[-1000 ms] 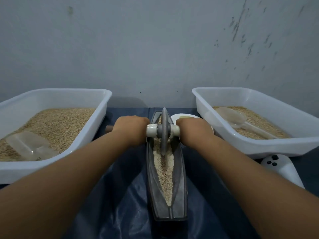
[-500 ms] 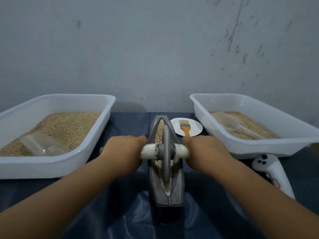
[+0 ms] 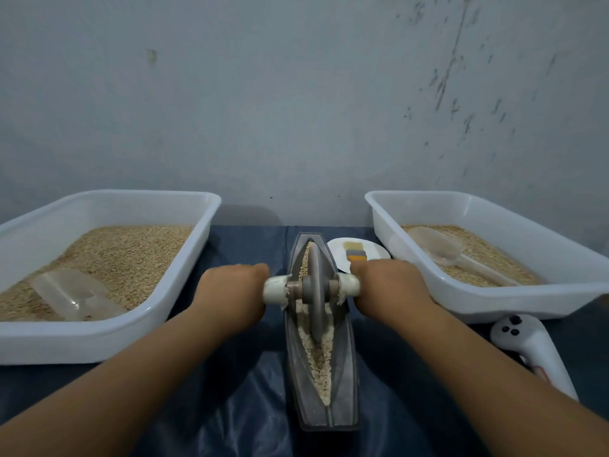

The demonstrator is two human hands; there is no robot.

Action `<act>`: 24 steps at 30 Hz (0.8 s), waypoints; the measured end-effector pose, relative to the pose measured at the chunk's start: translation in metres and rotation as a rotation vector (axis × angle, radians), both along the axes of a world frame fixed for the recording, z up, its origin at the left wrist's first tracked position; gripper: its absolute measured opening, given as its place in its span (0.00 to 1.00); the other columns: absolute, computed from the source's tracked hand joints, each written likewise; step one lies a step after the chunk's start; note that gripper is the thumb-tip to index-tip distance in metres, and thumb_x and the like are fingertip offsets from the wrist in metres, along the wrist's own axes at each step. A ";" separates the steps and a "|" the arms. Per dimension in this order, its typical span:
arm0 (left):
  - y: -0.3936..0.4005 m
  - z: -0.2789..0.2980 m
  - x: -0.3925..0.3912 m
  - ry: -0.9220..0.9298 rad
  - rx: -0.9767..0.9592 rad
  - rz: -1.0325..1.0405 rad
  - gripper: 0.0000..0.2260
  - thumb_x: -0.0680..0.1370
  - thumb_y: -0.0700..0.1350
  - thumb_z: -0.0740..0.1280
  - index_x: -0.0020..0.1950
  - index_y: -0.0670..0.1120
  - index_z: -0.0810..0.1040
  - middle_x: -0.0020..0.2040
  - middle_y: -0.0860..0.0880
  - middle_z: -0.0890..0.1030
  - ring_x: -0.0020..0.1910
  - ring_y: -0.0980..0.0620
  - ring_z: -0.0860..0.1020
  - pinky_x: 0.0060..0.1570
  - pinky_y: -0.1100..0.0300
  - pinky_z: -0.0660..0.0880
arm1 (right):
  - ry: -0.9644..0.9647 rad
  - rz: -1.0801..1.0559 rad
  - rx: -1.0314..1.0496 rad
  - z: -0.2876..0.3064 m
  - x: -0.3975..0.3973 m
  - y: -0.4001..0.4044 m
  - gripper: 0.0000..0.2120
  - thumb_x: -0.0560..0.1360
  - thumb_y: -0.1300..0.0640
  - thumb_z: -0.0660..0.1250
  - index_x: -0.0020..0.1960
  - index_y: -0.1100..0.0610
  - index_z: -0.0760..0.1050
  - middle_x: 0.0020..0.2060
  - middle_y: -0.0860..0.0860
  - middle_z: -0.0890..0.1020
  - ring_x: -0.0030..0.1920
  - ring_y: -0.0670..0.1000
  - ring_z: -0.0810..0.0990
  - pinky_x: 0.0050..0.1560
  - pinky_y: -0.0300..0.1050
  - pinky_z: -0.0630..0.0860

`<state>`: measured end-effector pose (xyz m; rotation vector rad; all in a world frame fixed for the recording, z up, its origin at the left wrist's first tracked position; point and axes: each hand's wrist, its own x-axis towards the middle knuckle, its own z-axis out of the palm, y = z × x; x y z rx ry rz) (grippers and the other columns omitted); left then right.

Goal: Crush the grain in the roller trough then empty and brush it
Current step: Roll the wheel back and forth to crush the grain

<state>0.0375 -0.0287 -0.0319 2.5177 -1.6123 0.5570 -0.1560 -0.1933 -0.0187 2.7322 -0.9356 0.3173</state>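
A dark grey boat-shaped trough (image 3: 344, 384) lies lengthwise on the blue cloth, with pale crushed grain (image 3: 318, 361) along its groove. A grey roller disc (image 3: 315, 291) stands upright in the groove near the trough's middle, on a white-wrapped axle. My left hand (image 3: 232, 293) grips the axle's left handle and my right hand (image 3: 387, 286) grips the right one. A small brush (image 3: 355, 253) with an orange handle lies on a white plate (image 3: 372, 250) behind my right hand.
A white tub (image 3: 184, 282) of grain with a clear scoop (image 3: 71, 296) sits at the left. Another white tub (image 3: 478, 305) of grain with a clear spoon (image 3: 438, 247) sits at the right. A white controller (image 3: 534, 351) lies in front of it. The wall stands close behind.
The roller came toward me from the trough's far end, then went back out to about its middle. The near stretch of grain shows again.
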 end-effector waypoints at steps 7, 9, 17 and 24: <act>-0.034 0.006 0.021 0.016 0.034 0.031 0.13 0.70 0.55 0.70 0.43 0.55 0.66 0.37 0.54 0.75 0.35 0.52 0.71 0.36 0.58 0.69 | -0.001 -0.027 0.012 -0.001 0.030 -0.031 0.07 0.68 0.53 0.66 0.44 0.45 0.69 0.31 0.45 0.70 0.34 0.50 0.71 0.35 0.44 0.66; -0.030 0.010 0.015 0.034 0.056 0.025 0.12 0.71 0.53 0.69 0.44 0.55 0.66 0.38 0.54 0.76 0.36 0.52 0.73 0.37 0.58 0.71 | 0.009 -0.022 0.050 0.001 0.024 -0.025 0.07 0.68 0.53 0.65 0.45 0.46 0.71 0.31 0.44 0.69 0.37 0.51 0.74 0.36 0.44 0.68; 0.039 0.014 -0.025 -0.060 -0.018 -0.098 0.12 0.69 0.51 0.68 0.39 0.56 0.63 0.30 0.55 0.69 0.29 0.55 0.71 0.30 0.60 0.68 | 0.067 0.037 0.161 0.008 -0.052 0.028 0.08 0.68 0.45 0.64 0.41 0.45 0.66 0.33 0.44 0.75 0.35 0.45 0.74 0.30 0.41 0.65; 0.046 0.012 -0.020 -0.130 -0.018 -0.081 0.12 0.66 0.52 0.69 0.37 0.56 0.65 0.27 0.56 0.68 0.27 0.57 0.70 0.25 0.62 0.64 | 0.101 -0.025 0.178 0.014 -0.059 0.034 0.08 0.68 0.46 0.66 0.39 0.44 0.67 0.32 0.44 0.75 0.33 0.42 0.73 0.29 0.39 0.65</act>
